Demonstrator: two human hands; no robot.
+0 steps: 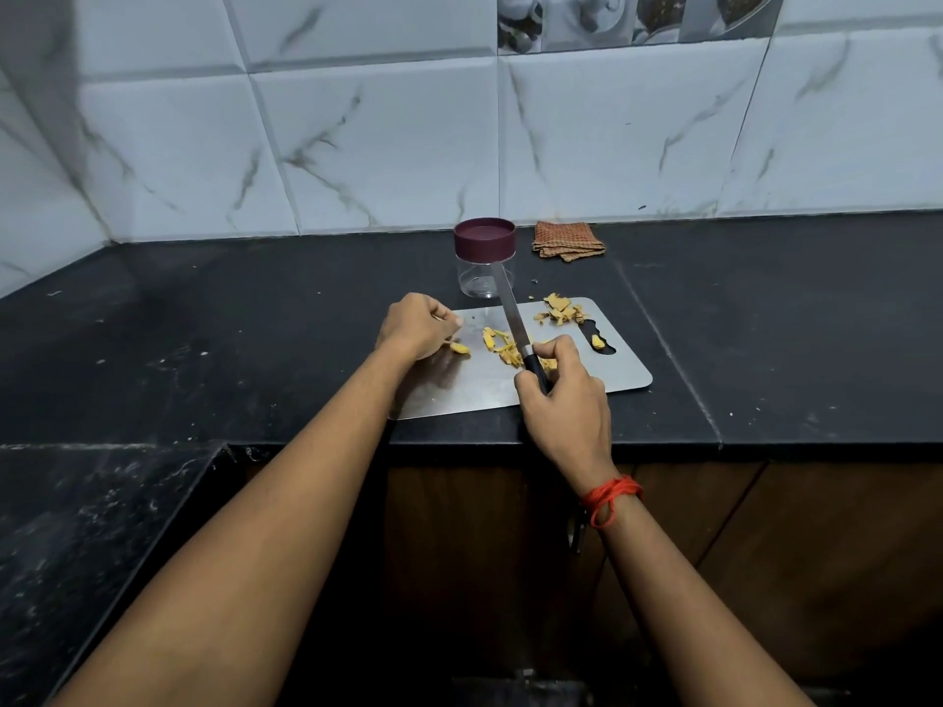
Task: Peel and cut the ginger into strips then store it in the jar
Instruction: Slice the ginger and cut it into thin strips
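Ginger strips yellow, heaped mid-frame on cutting board: flat brushed steel, rounded corners. Right hand grips knife by black handle, blade crossing jar front. Left hand curled beside stray ginger piece; hold unclear. Peels at board's upper right. Jar clear, maroon lid on. Checked cloth right of jar. Black stone counter; marbled white tiles.

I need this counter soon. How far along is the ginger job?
Peeling looks done: a pile of peels lies at the far edge of the board. Cutting is in hand: the right hand grips the knife by the cut strips, and the left hand curls beside a loose piece. Left: finish cutting, then fill the jar, which stands empty with its lid on.
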